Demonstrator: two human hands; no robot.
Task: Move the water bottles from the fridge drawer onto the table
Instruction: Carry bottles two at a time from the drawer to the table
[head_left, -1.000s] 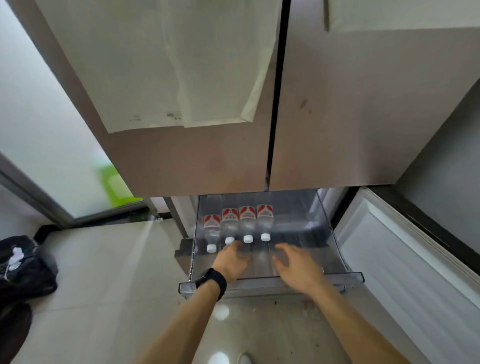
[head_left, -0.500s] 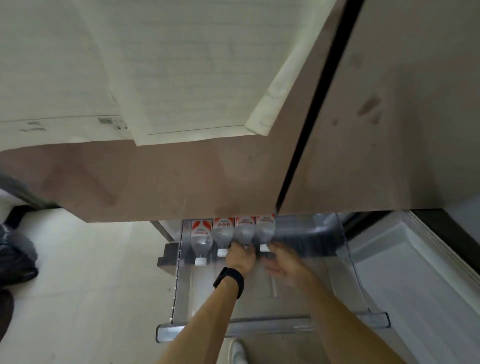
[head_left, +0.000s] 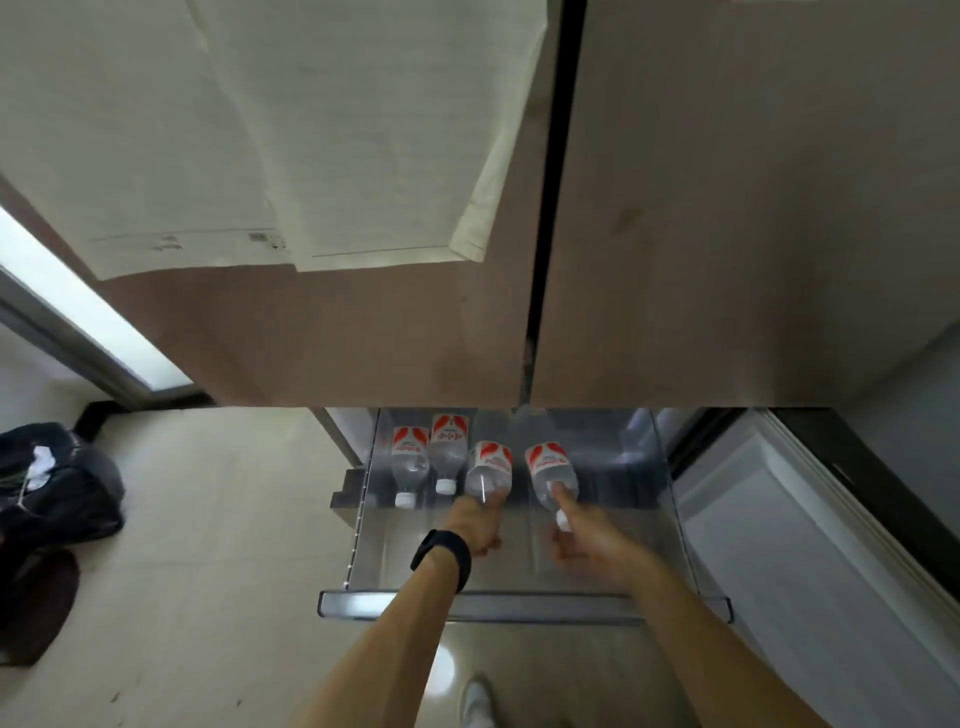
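Now both hands are inside the open fridge drawer, and each one holds a bottle. The left hand, with a black wristband, is curled around the neck end of one water bottle near the middle of the drawer. Just beside it, the right hand grips a second water bottle close to its white cap. Two other bottles lie side by side toward the drawer's back left corner, caps toward the front edge. Paper sheets hang on the fridge doors above. A black bag sits on the floor at left.
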